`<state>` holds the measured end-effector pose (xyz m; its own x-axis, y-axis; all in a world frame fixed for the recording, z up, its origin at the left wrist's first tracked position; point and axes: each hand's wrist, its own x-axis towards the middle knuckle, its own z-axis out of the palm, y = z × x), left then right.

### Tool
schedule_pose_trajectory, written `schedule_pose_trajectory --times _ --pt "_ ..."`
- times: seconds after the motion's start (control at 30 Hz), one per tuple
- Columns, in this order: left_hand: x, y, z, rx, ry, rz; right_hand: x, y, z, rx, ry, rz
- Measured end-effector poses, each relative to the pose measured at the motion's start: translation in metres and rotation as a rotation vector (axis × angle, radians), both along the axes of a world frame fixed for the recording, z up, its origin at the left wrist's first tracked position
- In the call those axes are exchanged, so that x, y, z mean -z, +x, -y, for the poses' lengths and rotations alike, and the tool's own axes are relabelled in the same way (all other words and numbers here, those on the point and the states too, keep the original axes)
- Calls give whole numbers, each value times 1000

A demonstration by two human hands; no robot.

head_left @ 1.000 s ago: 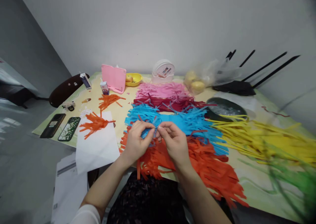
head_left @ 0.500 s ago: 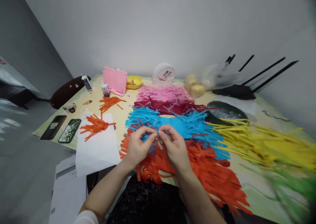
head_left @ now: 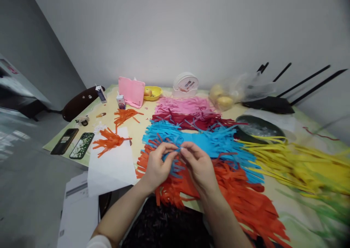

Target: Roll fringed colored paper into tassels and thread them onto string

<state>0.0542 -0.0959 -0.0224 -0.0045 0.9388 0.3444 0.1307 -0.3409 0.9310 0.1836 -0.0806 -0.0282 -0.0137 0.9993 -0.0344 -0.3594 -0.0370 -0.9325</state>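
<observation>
My left hand (head_left: 160, 164) and my right hand (head_left: 199, 164) meet fingertip to fingertip over the table's near middle. Both pinch the top of a small blue paper tassel (head_left: 175, 168), whose fringe hangs below the fingers. Under my hands lies orange fringed paper (head_left: 246, 200), and just behind it blue fringed paper (head_left: 197, 139). Dark red fringed paper (head_left: 188, 121) and pink fringed paper (head_left: 186, 105) are layered farther back. To the left, two orange tassels rest apart: one tassel (head_left: 111, 140) partly on a white sheet (head_left: 109, 175), the other tassel (head_left: 125, 115) behind it.
Two phones, a dark one (head_left: 65, 140) and a floral one (head_left: 82, 146), lie at the left edge. A pink tablet case (head_left: 131, 91), yellow bowl (head_left: 156, 92) and black router (head_left: 270, 105) stand at the back. Yellow fringed paper (head_left: 308, 168) spreads right, near a dark green tray (head_left: 240, 133).
The view has shifted slightly, so the scene sits a little farther right. My hands keep their pinch, and more of the blue fringe shows below them.
</observation>
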Motion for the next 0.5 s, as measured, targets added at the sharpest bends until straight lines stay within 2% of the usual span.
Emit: schedule_pose_trajectory --times 0.17,0.33,0.5 --pt "9 -1 0 -22 2 -9 -3 8 0 -48 82 157" --pt "9 0 0 -1 -30 7 -9 16 0 5 181 266" --pt "8 0 2 -47 74 -71 -9 13 -1 -56 183 263"
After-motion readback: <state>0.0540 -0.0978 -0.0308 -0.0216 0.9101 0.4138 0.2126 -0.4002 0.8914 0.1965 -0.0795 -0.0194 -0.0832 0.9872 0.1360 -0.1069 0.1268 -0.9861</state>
